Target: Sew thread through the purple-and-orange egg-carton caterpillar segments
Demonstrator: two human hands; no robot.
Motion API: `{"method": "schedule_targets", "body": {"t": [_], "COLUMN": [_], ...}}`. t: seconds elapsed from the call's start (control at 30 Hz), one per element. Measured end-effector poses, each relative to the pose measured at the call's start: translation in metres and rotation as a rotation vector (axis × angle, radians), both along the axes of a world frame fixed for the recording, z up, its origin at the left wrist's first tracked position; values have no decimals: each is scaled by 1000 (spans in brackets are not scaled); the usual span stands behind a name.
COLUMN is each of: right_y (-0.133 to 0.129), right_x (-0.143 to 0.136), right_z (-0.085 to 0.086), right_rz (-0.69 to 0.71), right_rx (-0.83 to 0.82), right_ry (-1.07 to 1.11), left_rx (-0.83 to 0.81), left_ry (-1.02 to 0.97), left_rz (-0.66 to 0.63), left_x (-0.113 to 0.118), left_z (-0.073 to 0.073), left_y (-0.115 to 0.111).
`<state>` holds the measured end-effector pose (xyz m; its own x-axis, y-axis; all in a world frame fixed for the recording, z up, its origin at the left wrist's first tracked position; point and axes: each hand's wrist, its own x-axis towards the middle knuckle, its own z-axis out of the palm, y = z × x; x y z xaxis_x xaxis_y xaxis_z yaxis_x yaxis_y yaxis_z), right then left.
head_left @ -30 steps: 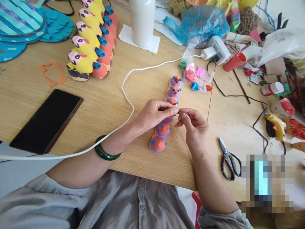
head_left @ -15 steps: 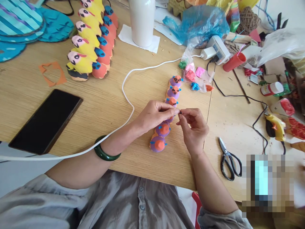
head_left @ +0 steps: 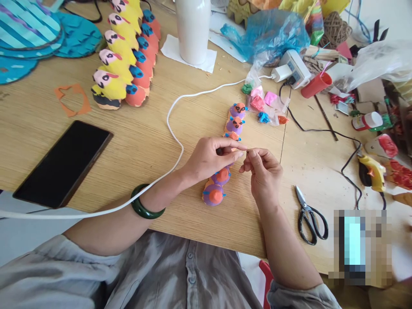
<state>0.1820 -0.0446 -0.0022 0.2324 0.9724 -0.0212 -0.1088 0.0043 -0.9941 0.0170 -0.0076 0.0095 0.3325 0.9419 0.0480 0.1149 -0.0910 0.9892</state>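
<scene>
My right hand (head_left: pixel 264 176) is closed in a pinch, thumb against index finger, around a tiny dark piece that barely shows. Just to its left is my left hand (head_left: pixel 214 159), its index finger and thumb stretched out and slightly apart, the tips close to the right fingertips. Both hands hover over a row of purple clay figures (head_left: pixel 215 195) with orange heads and blue ears, set on an orange egg-carton strip. The far figures carry black face marks; the two nearest show plain orange heads. My left hand hides the middle of the row.
Scissors (head_left: pixel 310 219) lie to the right, a phone (head_left: pixel 64 163) to the left. A white cable (head_left: pixel 174 128) crosses the table to a power strip (head_left: pixel 294 68). Bits of coloured clay (head_left: pixel 257 103) sit beyond the row. Yellow clay figures (head_left: pixel 112 81) stand back left; a yellow glue gun (head_left: pixel 371 171) is far right.
My left finger and thumb have parted from their pinch. The dark piece, visible between both hands before, is now mostly covered by my right fingertips, which have shifted slightly right.
</scene>
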Motion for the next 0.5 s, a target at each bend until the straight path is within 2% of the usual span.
{"method": "schedule_targets", "body": {"t": [0.23,0.5], "right_y": [2,0], "right_x": [-1,-2], "right_z": [2,3], "right_rz": [51,122], "right_rx": [-104,-147], "right_ry": [112,138], "left_rx": [228,346], "left_ry": [25,33], "left_rz": [41,58], "left_x": [4,3], "left_z": [-8,-8], "left_y": [-6,-5]}}
